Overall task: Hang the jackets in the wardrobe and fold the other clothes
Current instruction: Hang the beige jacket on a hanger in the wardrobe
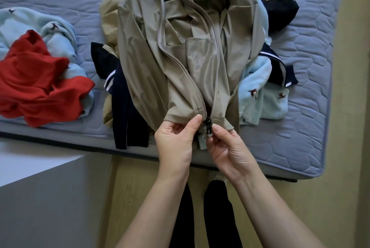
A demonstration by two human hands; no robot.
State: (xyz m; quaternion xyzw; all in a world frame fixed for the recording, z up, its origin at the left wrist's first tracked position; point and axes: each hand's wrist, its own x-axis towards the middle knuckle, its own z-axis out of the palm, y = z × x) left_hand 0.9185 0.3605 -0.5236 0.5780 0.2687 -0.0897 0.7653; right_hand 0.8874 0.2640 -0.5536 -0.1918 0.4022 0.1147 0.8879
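Note:
A beige zip jacket point(180, 47) lies spread on top of a heap of clothes on the bed, its hem at the near edge and its zip open up the front. My left hand point(176, 139) pinches the hem just left of the zip's bottom end. My right hand point(226, 145) pinches the dark zip slider point(207, 125) and the hem on the right side. Under the jacket lie navy garments point(124, 107), light blue fleece pieces point(258, 97) and tan cloth point(109, 19).
A red garment point(38, 79) lies on another light blue fleece point(58, 33) at the left of the grey quilted mattress point(304, 127). A white cabinet top point(30, 163) stands at the lower left. Wooden floor point(138, 197) and my dark-clad legs are below.

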